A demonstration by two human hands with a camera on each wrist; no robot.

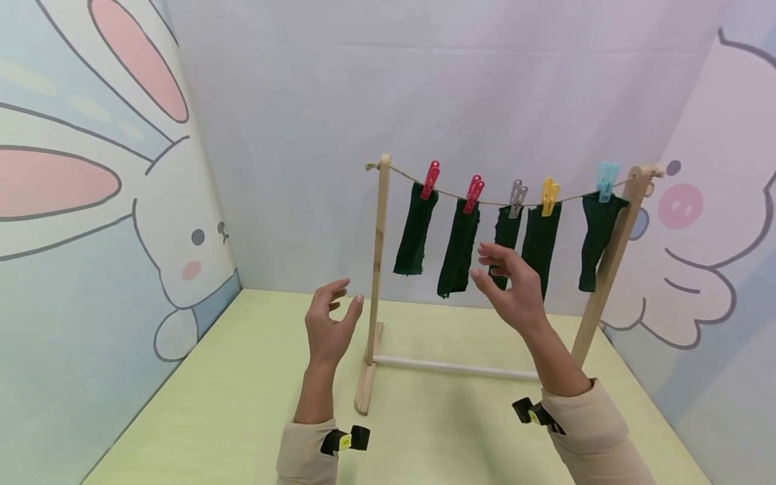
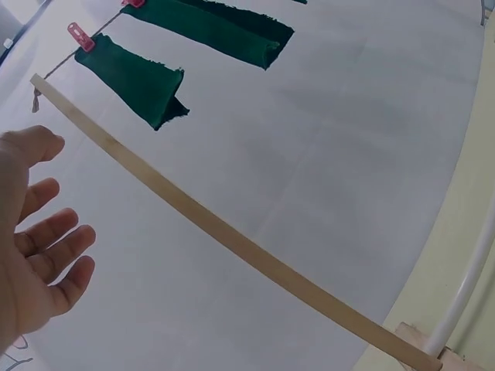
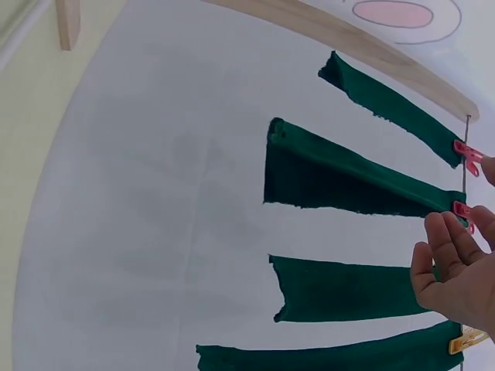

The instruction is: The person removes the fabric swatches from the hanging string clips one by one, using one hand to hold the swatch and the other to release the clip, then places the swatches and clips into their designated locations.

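Note:
Strips of dark green cloth (image 1: 459,252) hang from a twine line (image 1: 450,195), each under a clothespin. Two clothespins are red (image 1: 431,179), then come a grey clothespin (image 1: 517,198), a yellow clothespin (image 1: 550,197) and a light blue clothespin (image 1: 607,180). My left hand (image 1: 328,327) is raised beside the rack's left post (image 1: 378,256), fingers loosely bent, holding nothing. In front of the middle cloths is my right hand (image 1: 515,289), relaxed and holding nothing; it partly hides the cloth under the grey clothespin. From the right wrist view, the right fingers (image 3: 448,239) overlap the cloths' pinned ends; contact cannot be told.
The wooden rack has a right post (image 1: 612,269), a left foot (image 1: 368,377) and a white bar (image 1: 455,367) low between the posts. It stands on a pale yellow-green table (image 1: 242,404). Cartoon-printed walls (image 1: 79,323) flank it, with a plain pale wall (image 1: 291,168) behind.

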